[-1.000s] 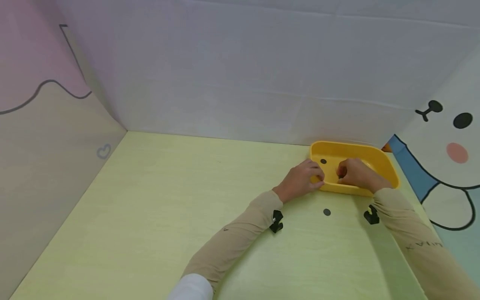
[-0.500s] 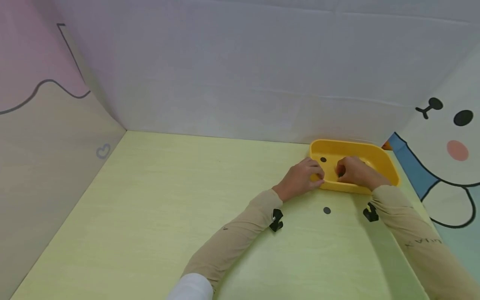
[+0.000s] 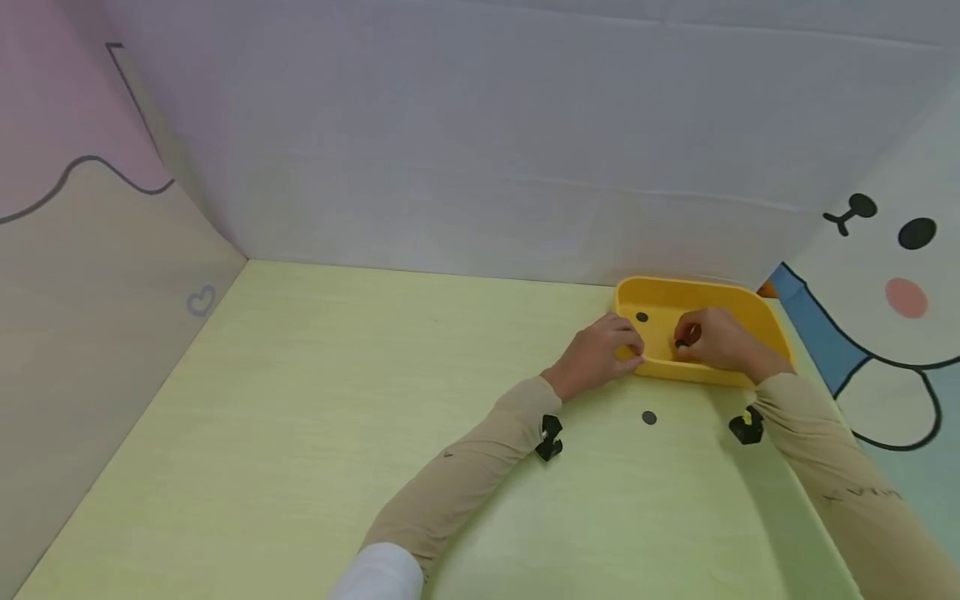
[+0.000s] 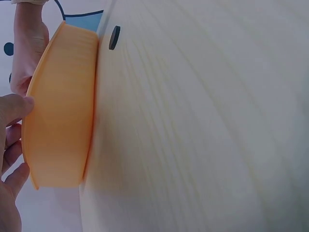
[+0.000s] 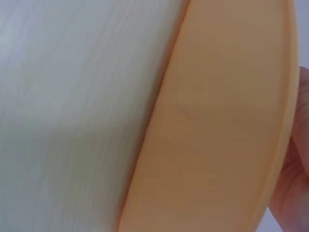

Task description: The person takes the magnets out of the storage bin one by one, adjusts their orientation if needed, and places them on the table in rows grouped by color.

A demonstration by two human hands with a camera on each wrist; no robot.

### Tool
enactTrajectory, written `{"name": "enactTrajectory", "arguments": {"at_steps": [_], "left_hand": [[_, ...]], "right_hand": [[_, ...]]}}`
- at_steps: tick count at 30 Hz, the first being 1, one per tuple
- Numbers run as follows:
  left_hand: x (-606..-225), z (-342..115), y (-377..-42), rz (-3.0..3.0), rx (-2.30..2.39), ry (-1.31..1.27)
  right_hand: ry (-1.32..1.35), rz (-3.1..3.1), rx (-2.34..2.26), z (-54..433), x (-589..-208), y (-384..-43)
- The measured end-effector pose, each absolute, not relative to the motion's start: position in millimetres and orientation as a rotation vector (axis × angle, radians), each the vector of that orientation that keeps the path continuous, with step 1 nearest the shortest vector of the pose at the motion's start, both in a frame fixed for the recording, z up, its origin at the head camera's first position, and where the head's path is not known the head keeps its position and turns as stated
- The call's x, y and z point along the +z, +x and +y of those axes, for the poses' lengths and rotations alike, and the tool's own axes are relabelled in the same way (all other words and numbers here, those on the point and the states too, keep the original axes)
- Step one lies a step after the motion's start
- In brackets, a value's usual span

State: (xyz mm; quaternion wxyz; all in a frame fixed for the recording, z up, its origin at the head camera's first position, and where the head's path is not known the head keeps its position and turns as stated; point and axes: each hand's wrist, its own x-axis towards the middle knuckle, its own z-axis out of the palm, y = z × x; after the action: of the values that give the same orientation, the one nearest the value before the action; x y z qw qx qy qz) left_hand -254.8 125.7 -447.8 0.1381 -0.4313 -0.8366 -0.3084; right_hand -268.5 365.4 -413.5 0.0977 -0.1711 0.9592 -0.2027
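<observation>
A yellow plastic tray [image 3: 697,372] stands at the back right of the table. My left hand [image 3: 597,357] grips its front-left corner, with thumb and fingers at the rim in the left wrist view. My right hand [image 3: 718,337] reaches over the front wall and pinches a small black disc [image 3: 681,343] inside the tray. Another dark disc [image 3: 642,317] lies on the tray floor at the left. A third dark disc [image 3: 648,417] is on the table in front of the tray. In the right wrist view, the tray wall [image 5: 217,121] covers part of the right hand.
The pale yellow-green table [image 3: 337,400] meets a white back wall [image 3: 450,150] just behind the tray. A panel with a printed cartoon animal [image 3: 885,333] rises along the right edge. Another printed panel [image 3: 90,333] bounds the left side.
The right hand's fingertips have lifted slightly inside the tray, and the black disc between them now shows more clearly. The left hand keeps its hold on the corner. The head view has shifted slightly.
</observation>
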Motion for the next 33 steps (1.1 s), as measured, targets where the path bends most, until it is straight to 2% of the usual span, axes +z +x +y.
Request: {"name": "enactTrajectory", "arguments": {"at_steps": [6,12,23,33], "left_hand": [[-449,124,-256,-2.425,-0.909,-1.245],[-450,122,-258,-2.411,-0.922,-1.249],[-450,118,-256,-2.406,-0.955,-1.248],[-448,116,-256,-2.416,-0.936,-1.242]], "right_hand": [[-0.476,2.861,-0.622,363,-402,-263],[-0.570,2.935,-0.619,365,-389,-253],[-0.714,3.033,-0.634,362,-383,-233],[-0.743,3.042,-0.645,360,-378,-221]]}}
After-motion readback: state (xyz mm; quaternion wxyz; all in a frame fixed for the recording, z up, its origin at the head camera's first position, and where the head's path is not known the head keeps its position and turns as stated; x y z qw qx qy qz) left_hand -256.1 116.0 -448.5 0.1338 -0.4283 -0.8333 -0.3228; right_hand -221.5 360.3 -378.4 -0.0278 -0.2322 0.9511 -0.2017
